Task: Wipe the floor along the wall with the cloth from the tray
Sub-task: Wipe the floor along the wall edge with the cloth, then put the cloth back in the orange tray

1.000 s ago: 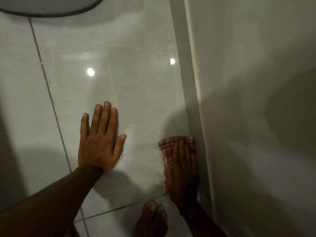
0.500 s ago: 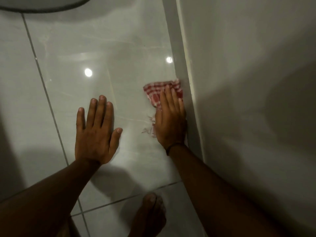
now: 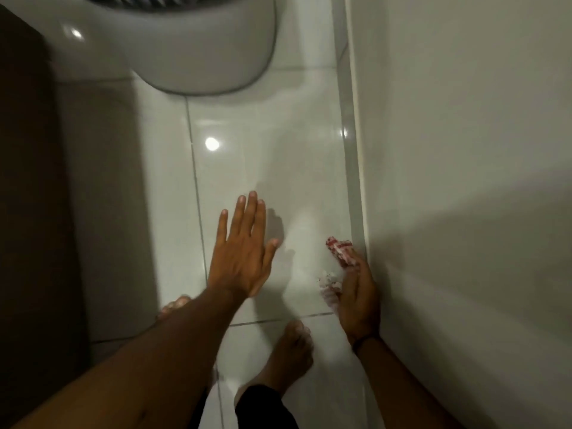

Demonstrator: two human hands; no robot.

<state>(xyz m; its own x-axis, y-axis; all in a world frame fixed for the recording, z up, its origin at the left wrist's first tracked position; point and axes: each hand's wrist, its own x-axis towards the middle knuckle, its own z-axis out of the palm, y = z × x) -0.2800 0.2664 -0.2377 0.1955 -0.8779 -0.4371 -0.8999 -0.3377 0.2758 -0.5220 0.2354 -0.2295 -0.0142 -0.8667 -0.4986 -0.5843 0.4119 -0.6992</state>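
The right hand point(image 3: 359, 292) lies on the floor point(image 3: 263, 156) right against the foot of the wall point(image 3: 448, 150), its outer edge touching the pale skirting strip point(image 3: 351, 168) that runs along the wall's base. Under and in this hand is the cloth point(image 3: 339, 247), red-and-white checked; one bunched end sticks out past the fingertips, close beside the skirting, and a frayed bit shows at the thumb side, away from the wall. The fingers are curled loosely together over the cloth, pressing it to the tile; the picture is blurred here, so the exact grip cannot be told. A dark band circles the right wrist.

The left hand point(image 3: 244, 246) is well out from the wall, flat on the floor, palm down, fingers stretched forward and close together with the thumb held out toward the wall. It holds nothing. It sits just beside a grout line that runs parallel to the wall.

Two bare feet stand on the tile: the right foot point(image 3: 292, 357) between the two forearms, nearer the wall, and the left foot point(image 3: 176, 305) farther from the wall, half hidden behind the left forearm.

A rounded white fixture point(image 3: 192, 48) stands on the floor ahead, a little out from the wall. Farthest from the wall is a dark panel point(image 3: 28, 212).
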